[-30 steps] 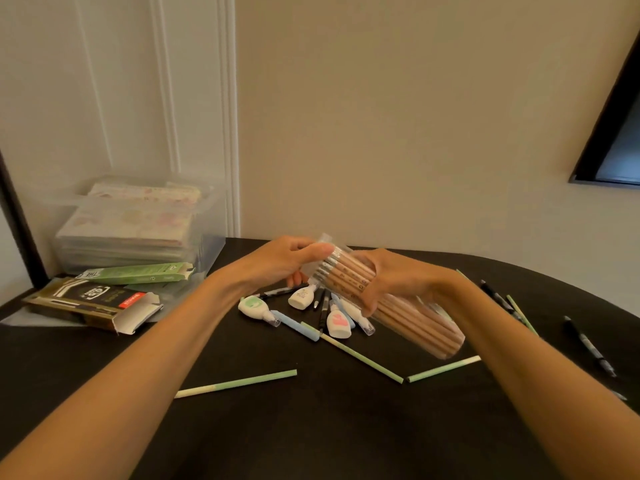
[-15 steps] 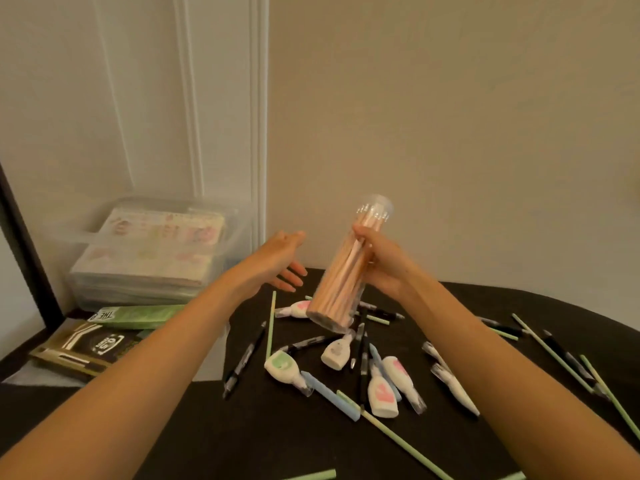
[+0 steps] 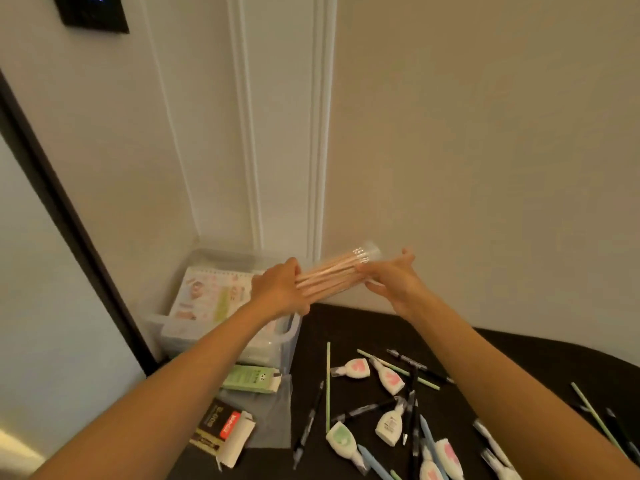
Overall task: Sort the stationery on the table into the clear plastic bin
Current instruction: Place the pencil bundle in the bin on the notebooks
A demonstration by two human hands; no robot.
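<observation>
A clear tube of wooden pencils lies nearly level in the air, above the right rim of the clear plastic bin. My left hand grips the tube's lower end, fingers wrapped over it. My right hand is at the capped end, its fingers fairly straight and touching the tube, thumb raised. The bin stands in the corner and holds printed notebooks. Loose stationery covers the black table: correction tapes, black pens and green pencils.
A green box and a black box with a red label lie in front of the bin on a clear sheet. The wall rises right behind the bin. A dark frame runs down the left side.
The tube went from upright in my right hand to nearly level over the bin. My left hand took hold of its lower end and my right hand's grip loosened. The view swung left.
</observation>
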